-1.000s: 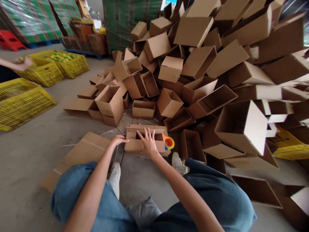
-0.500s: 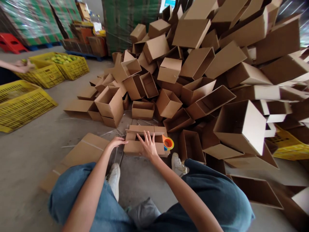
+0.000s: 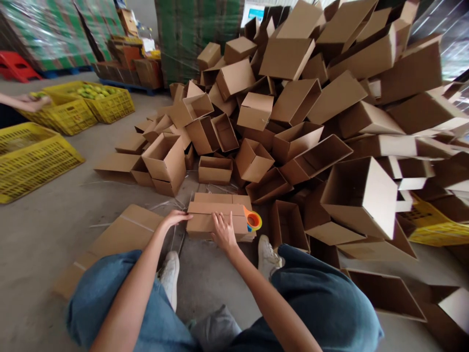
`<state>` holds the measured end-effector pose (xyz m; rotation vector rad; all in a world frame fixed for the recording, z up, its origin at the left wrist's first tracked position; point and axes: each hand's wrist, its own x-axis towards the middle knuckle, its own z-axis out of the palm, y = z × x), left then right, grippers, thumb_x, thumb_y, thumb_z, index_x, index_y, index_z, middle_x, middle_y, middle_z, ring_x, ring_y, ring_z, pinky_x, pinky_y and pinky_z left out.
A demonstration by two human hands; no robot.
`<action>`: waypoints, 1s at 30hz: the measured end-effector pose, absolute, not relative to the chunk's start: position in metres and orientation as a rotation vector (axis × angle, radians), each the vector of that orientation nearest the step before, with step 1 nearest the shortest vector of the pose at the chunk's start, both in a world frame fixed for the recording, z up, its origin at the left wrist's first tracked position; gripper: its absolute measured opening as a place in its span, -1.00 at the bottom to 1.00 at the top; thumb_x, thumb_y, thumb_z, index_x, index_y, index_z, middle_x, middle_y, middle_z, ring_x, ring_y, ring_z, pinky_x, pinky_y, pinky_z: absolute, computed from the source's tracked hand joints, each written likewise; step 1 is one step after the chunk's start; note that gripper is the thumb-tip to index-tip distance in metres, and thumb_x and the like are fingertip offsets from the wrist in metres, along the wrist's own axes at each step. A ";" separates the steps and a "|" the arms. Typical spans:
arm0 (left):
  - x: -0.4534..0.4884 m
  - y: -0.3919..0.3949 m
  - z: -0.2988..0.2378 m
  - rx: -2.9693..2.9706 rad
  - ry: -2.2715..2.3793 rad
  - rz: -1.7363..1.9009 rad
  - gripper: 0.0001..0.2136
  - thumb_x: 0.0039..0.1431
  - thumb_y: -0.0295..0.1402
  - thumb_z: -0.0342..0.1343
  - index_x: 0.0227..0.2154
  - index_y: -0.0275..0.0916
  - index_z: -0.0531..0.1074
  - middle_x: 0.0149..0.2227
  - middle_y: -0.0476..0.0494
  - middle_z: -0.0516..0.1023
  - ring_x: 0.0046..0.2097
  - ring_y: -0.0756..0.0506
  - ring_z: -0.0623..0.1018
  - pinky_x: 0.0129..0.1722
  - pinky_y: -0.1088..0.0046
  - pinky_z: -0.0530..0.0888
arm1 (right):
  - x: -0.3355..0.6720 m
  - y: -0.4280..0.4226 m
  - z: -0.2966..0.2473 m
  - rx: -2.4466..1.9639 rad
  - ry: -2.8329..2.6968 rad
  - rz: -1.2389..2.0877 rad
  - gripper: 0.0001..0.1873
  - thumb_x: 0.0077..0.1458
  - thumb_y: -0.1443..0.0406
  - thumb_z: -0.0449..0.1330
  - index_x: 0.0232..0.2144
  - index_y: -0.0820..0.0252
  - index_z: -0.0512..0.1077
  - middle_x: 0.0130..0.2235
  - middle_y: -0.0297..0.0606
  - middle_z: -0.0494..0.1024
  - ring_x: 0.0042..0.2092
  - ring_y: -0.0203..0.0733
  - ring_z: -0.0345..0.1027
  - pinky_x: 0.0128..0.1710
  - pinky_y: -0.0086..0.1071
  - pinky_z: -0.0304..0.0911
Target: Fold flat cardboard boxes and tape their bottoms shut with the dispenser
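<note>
A cardboard carton (image 3: 216,217) sits on the floor at lower centre, between the hands. The right hand (image 3: 223,232), fingers spread, lies open against its near face; the open left hand (image 3: 175,218) touches its left end. Neither grips it. An orange tape dispenser (image 3: 252,220) sits just beside its right end.

The right hand (image 3: 223,232) presses on a closed cardboard box (image 3: 216,220) on the concrete floor (image 3: 47,254), the left hand (image 3: 174,217) touching its left end. An orange tape dispenser (image 3: 253,221) sits against its right end, before a heap of empty cartons (image 3: 293,98).
</note>
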<state>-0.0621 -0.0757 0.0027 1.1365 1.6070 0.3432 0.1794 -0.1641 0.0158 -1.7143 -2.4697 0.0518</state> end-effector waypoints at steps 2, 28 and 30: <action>-0.063 -0.076 0.003 1.093 1.585 0.362 -0.32 -0.55 0.13 0.43 -0.28 -0.17 0.63 -0.11 -0.16 0.68 0.05 -0.29 0.56 -0.13 0.34 0.45 | 0.178 -0.161 0.021 -1.718 -2.466 0.072 -0.20 0.13 0.24 0.25 0.34 0.31 0.07 0.23 0.05 0.35 0.27 0.13 0.16 0.36 0.23 -0.33; -0.059 -0.075 0.006 1.008 1.536 0.378 -0.36 -0.34 0.28 0.28 -0.40 -0.24 0.61 -0.14 -0.30 0.68 -0.01 -0.28 0.58 -0.15 0.35 0.48 | 0.149 -0.099 0.085 -1.990 -2.642 0.237 -0.66 0.20 0.56 0.04 -0.19 0.30 0.59 -0.19 0.04 0.63 -0.10 -0.05 0.55 -0.12 -0.35 0.38; -0.060 -0.074 0.005 1.004 1.543 0.382 -0.37 -0.35 0.26 0.29 -0.41 -0.24 0.60 -0.15 -0.30 0.68 0.00 -0.28 0.58 -0.14 0.34 0.48 | 0.147 -0.096 0.085 -1.994 -2.661 0.252 -0.68 0.19 0.57 0.05 -0.18 0.31 0.58 -0.20 0.07 0.62 -0.09 -0.02 0.54 -0.18 -0.36 0.39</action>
